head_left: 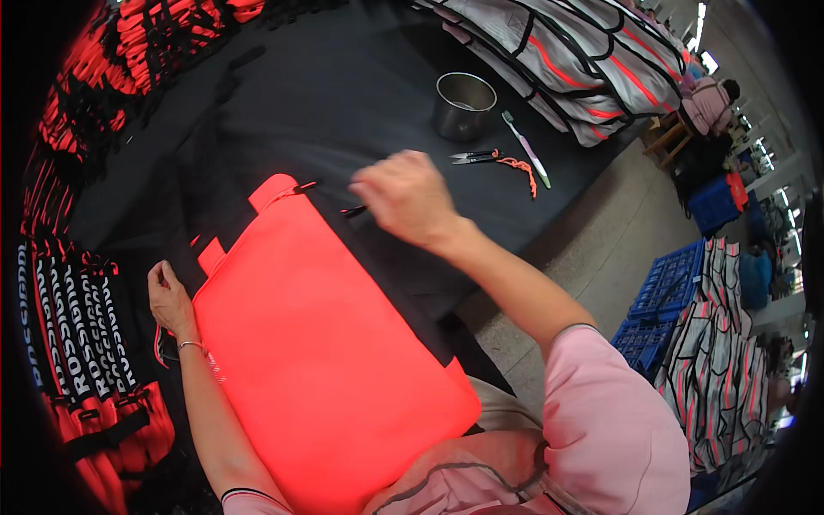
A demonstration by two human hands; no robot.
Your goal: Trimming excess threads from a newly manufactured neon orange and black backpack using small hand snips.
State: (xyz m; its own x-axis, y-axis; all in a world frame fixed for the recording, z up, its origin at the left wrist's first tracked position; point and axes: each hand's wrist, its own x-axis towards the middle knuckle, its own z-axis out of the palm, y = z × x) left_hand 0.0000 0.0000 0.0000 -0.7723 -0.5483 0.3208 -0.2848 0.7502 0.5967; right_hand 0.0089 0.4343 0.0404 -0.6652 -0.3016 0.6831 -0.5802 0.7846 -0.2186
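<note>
A bright red fabric bag (pixel 318 343) lies flat in front of me, its near end against my lap. Small red tabs (pixel 210 256) stick out along its far-left edge, and a black zip pull (pixel 305 186) shows at its far corner. My right hand (pixel 408 202) is closed in the air just beyond the bag's right edge, a little blurred. A short black cord end (pixel 353 210) pokes out beside its fingers. My left hand (pixel 170 300) rests at the bag's left edge, fingers curled and pinched; what they hold, if anything, is hidden.
Beyond my right hand, a metal cup (pixel 464 107), thread snips (pixel 476 157) with an orange cord and a toothbrush (pixel 528 150) lie on the black-covered table (pixel 300 103). Grey-and-red bags (pixel 584 60) are stacked far right. Red-and-black straps (pixel 86 326) line the left. Blue crates (pixel 665 292) stand on the floor.
</note>
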